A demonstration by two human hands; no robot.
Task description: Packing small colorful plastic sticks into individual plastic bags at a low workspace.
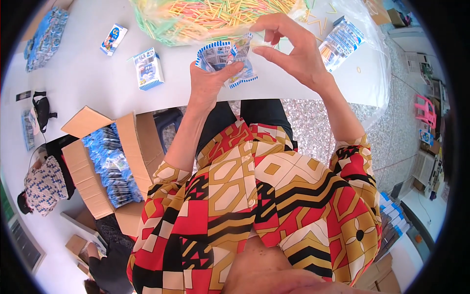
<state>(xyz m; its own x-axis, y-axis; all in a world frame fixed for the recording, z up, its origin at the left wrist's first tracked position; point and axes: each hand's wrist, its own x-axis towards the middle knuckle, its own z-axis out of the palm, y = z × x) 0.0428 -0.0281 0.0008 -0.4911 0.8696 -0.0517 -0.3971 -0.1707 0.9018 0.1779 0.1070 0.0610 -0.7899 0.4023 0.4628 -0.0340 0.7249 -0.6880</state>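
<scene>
1. On my screen, the carton point(134, 152) already holds many blue packets point(112, 166).
2. Many sticks point(220, 17) remain loose (unfinished work, I judge).
3. Left hand point(203, 88) pinches the wrapper point(227, 56) above the table point(176, 73); right hand point(297, 53), fingers parted, is beside it.

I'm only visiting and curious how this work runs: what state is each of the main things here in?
Held packet: bent; can't tell whether it's open.
Left hand: closed on that packet.
Right hand: thumb and fingers apart.
Plastic bag: heaped with coloured sticks.
Cardboard box: flaps open, filled with blue packets.
</scene>
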